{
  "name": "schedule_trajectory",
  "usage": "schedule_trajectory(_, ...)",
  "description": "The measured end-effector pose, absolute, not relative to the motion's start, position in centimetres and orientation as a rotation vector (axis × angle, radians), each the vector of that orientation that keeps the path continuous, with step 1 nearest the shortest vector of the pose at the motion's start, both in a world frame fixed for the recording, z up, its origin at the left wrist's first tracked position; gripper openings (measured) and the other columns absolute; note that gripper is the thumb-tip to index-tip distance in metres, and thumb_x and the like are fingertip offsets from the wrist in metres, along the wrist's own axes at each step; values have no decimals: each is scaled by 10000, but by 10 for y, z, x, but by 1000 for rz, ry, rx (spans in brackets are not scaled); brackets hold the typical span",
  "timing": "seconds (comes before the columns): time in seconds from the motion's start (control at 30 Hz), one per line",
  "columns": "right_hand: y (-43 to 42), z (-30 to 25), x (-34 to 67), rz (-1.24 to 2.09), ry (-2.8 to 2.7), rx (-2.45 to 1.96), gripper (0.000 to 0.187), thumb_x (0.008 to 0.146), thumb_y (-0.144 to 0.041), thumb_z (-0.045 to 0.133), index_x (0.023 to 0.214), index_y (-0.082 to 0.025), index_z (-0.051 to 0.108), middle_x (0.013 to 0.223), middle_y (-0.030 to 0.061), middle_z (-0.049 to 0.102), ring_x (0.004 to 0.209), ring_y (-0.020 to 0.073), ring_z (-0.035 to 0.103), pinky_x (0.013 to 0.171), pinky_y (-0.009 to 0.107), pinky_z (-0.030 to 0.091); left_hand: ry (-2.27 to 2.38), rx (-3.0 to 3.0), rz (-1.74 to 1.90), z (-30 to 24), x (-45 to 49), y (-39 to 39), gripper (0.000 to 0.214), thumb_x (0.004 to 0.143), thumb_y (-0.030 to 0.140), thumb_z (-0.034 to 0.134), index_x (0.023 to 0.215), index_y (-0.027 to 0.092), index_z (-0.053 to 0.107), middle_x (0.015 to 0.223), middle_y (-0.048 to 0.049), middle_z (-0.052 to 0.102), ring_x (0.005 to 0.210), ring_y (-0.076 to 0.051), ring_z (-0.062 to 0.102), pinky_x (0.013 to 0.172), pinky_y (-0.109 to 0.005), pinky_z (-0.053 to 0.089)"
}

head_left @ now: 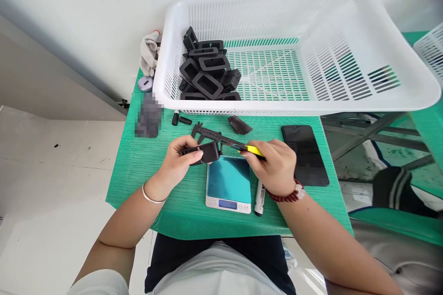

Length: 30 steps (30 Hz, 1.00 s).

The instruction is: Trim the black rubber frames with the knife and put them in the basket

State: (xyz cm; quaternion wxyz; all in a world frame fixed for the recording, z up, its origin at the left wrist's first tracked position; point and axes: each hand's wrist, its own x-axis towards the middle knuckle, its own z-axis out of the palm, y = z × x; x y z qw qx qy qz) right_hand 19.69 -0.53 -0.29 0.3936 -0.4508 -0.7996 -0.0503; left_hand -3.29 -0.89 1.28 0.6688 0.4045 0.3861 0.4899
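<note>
My left hand [178, 159] grips a black plastic part [209, 152] with a rounded block-like end, held above a digital scale [229, 179]. Closed around a yellow-handled tool [255, 151], my right hand [277, 166] is just right of that part. The tool's thin front end points left toward the part; its exact kind is hard to make out. Behind both hands a dark vernier caliper [218, 136] extends from its jaws at the left toward the yellow handle. A white marker [259, 199] lies under the right wrist, beside the scale.
A large white basket [270, 107] stands at the back, with several black frame-shaped parts [207, 85] heaped at its left. Around the green-covered table lie a dark phone [306, 154], a curved black piece [239, 125], small black caps [185, 120] and a glove [149, 53].
</note>
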Motion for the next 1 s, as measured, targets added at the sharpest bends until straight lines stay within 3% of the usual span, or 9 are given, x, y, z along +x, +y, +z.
schedule_trajectory(0.17,-7,-1,197,-65,-2063,-1034,170,881,-324,599,779,-188,600,602,-5,665,508,106,538,567,252,389,838,855,1142,15,-33,-7,318,650,362,766,634,183,503,570,46,592,537,-153,620,554,-301,480)
schedule_trajectory(0.3,-7,-1,196,-98,-2077,-1051,151,870,-308,609,776,-191,600,582,-14,657,498,104,538,556,254,371,824,783,1170,14,-34,-6,341,653,440,730,676,199,489,701,16,653,631,-185,651,609,-342,498)
schedule_trajectory(0.57,-7,-1,195,-59,-2088,-1021,163,866,-313,624,774,-183,591,579,-17,653,490,99,527,549,249,371,829,759,1145,10,-37,-3,313,627,448,767,799,203,674,938,-45,671,831,-195,633,714,-325,508)
schedule_trajectory(0.73,-7,0,195,-32,-2074,-1046,166,870,-312,619,771,-180,597,588,-4,654,495,107,527,537,246,375,821,780,1098,8,-35,-2,321,712,453,740,921,211,718,879,-49,705,805,-189,661,723,-314,519)
schedule_trajectory(0.87,-7,-1,196,-25,-2073,-1085,174,873,-323,614,775,-179,604,603,-3,662,493,107,522,535,250,379,786,938,1063,4,-33,-5,469,775,577,627,1036,193,693,897,-88,710,788,-214,686,666,-319,538)
schedule_trajectory(0.93,-7,-2,196,-34,-2084,-1095,178,875,-326,612,775,-178,607,595,-6,657,492,107,519,532,251,377,756,1004,1033,3,-33,-6,554,726,615,648,1090,198,663,935,-102,709,785,-231,695,636,-321,549)
schedule_trajectory(1.0,-7,-2,196,-72,-2096,-1108,181,870,-327,619,772,-175,610,583,-7,651,483,106,513,525,254,372,776,1058,1044,4,-34,-7,534,692,539,727,1101,205,646,973,-101,708,818,-238,698,668,-328,561)
